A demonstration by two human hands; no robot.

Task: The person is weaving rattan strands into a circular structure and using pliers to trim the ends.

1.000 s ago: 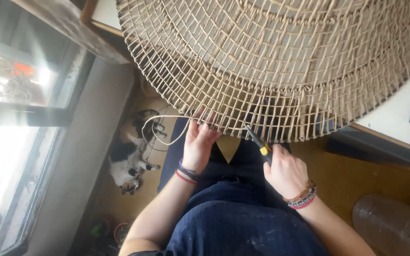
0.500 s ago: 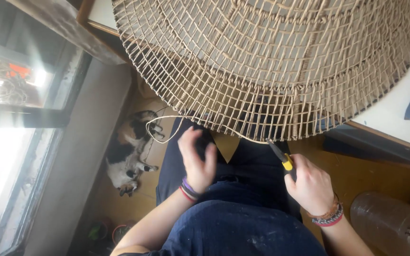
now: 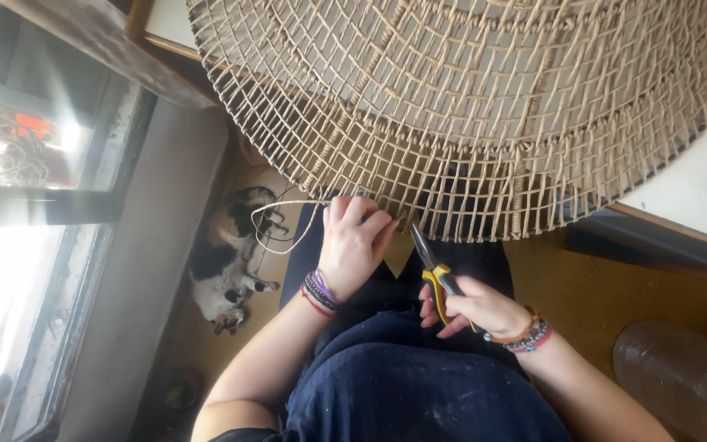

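Observation:
A large round woven cane piece (image 3: 468, 106) with an open lattice lies over a table edge above my lap. My left hand (image 3: 353, 241) grips the lower rim of the weave, where a loose cane strand (image 3: 276, 221) loops out to the left. My right hand (image 3: 472, 307) holds yellow-handled pliers (image 3: 434, 266) below the rim, their jaws pointing up toward the weave without touching it. Both wrists wear bead bracelets.
A white table (image 3: 689, 192) with a wooden edge carries the woven piece at the right. A cat (image 3: 227, 262) lies on the wooden floor to the left of my legs. A window (image 3: 26, 205) fills the left side. A clear plastic container (image 3: 681, 376) stands at the lower right.
My left hand has gone back up from my lap to the weave's rim. My right hand with the pliers has drawn down and left, away from the rim.

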